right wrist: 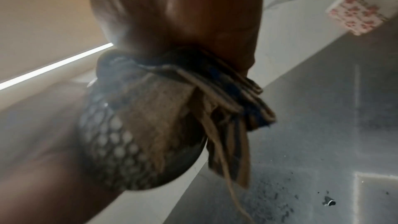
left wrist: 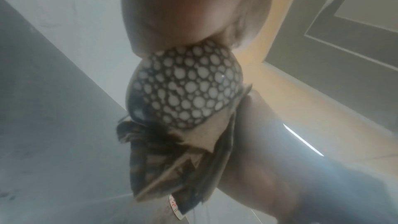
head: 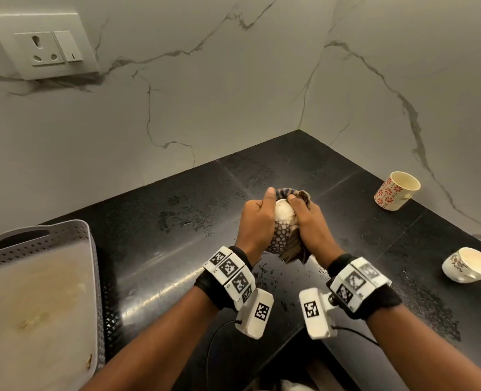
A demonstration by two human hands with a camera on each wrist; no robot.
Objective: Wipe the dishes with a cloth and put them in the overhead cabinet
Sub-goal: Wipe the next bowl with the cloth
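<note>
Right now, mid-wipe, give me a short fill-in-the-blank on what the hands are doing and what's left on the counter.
1. The left hand grips a cup patterned with white ____.
2. The right hand presses a striped ____ against that cup.
3. On the black counter, ____ other cups wait at the right, both on their sides.
4. The perforated grey tray sits at the far ____ of the counter.

Missing words: dots; cloth; two; left

Black counter: two cups, grey tray.
</note>
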